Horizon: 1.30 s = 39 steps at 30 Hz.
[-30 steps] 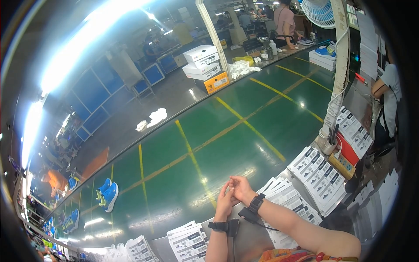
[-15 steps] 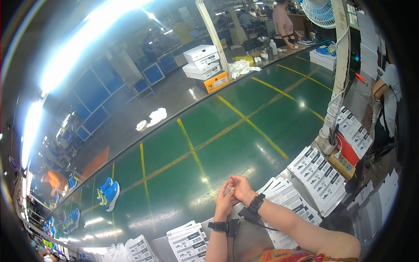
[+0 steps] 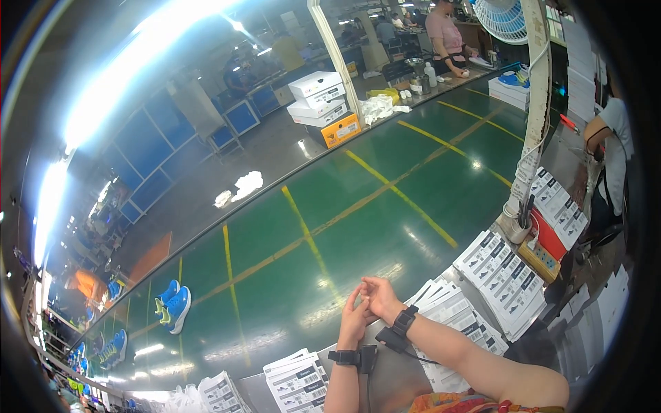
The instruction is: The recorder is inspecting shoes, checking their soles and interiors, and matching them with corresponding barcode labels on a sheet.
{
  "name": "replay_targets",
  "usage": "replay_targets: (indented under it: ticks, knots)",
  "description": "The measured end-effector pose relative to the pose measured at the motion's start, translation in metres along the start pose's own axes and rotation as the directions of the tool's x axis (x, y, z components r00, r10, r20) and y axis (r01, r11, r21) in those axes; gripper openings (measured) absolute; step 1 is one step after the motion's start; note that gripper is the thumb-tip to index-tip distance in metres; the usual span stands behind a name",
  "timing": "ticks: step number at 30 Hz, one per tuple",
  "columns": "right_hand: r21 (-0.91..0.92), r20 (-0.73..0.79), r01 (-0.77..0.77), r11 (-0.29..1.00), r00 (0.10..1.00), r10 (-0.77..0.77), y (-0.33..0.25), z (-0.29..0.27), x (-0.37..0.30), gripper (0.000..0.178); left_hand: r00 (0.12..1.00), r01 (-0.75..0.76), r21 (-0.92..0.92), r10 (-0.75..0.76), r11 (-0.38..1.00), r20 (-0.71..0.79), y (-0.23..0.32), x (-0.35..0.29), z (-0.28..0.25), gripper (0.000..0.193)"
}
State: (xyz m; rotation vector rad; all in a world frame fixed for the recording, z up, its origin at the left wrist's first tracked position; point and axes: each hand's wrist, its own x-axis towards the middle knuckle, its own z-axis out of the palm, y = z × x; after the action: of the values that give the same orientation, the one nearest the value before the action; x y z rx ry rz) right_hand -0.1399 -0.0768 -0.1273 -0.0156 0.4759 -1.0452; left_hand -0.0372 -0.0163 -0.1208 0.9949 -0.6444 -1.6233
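Note:
My left hand [image 3: 354,318] and my right hand [image 3: 380,297] meet at the near edge of the green conveyor belt [image 3: 358,227], touching each other. The fingers of both are loosely bent, and nothing shows in them. Each wrist wears a black strap with a small box and a cable. On the belt to the left lies a pair of blue running shoes [image 3: 176,308] with white soles. Stacks of printed label sheets lie along the near edge: one pile [image 3: 297,383] left of my left forearm, another [image 3: 458,325] partly under my right forearm.
At the right are a larger label stack [image 3: 500,283], a pen cup [image 3: 516,227] and a post [image 3: 534,103] by the belt. Shoe boxes [image 3: 319,96] stand across the belt. A person in pink [image 3: 446,38] works at the far end. More blue shoes [image 3: 114,347] sit far left.
The belt's yellow lines and the blue shoes have shifted slightly to the right. The far person in pink has leaned a little left. My hands have stayed in place.

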Motion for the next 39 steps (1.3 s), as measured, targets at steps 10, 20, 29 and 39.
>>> replay_targets:
  ticks: [10,20,29,39]
  knots:
    - [-0.004,-0.022,0.010,1.000,1.000,-0.010,0.001,0.000,0.000,0.014,1.000,0.003,-0.033,-0.003,0.999,0.000,0.000,-0.001,0.002,0.050]
    - [0.001,-0.020,0.001,1.000,1.000,-0.001,0.004,-0.002,0.003,0.012,1.000,0.010,-0.014,-0.010,1.000,0.011,0.002,-0.002,-0.002,0.050]
    - [-0.304,0.340,0.299,0.905,0.921,-0.190,-0.021,0.062,-0.040,0.021,0.999,0.039,-0.085,-0.039,0.996,0.001,0.015,-0.007,-0.004,0.049]
    - [0.292,0.918,0.839,0.459,-0.113,-0.379,-0.100,0.180,-0.326,0.050,0.998,0.043,0.025,-0.044,0.999,0.048,0.004,-0.002,0.016,0.052]
